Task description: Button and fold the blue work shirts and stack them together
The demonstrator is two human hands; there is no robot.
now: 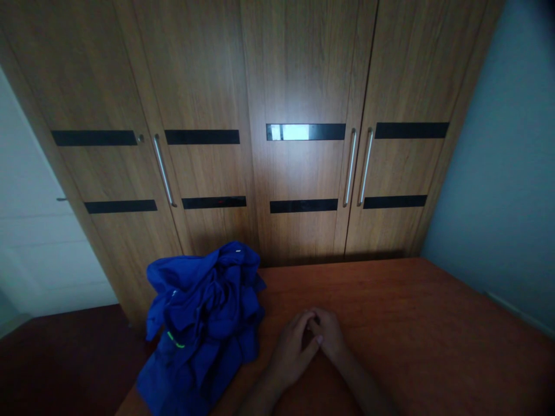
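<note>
My left hand (293,348) and my right hand (330,335) meet over the wooden table (416,323), near its front middle. Their fingers are bent and loosely joined at the tips, with a small dark gap between the thumbs and fingers. No object shows in either hand. To the left of my hands, a crumpled heap of blue cloth (217,306) lies on the table and hangs past its left edge. The cloth has a small bright green mark and small white tags. It does not touch my hands.
A wooden wardrobe (299,69) with metal handles and dark strips stands behind the table, its doors closed. A white door (43,248) is at the left, above a dark red floor (73,358). A pale blue wall (489,190) bounds the right side.
</note>
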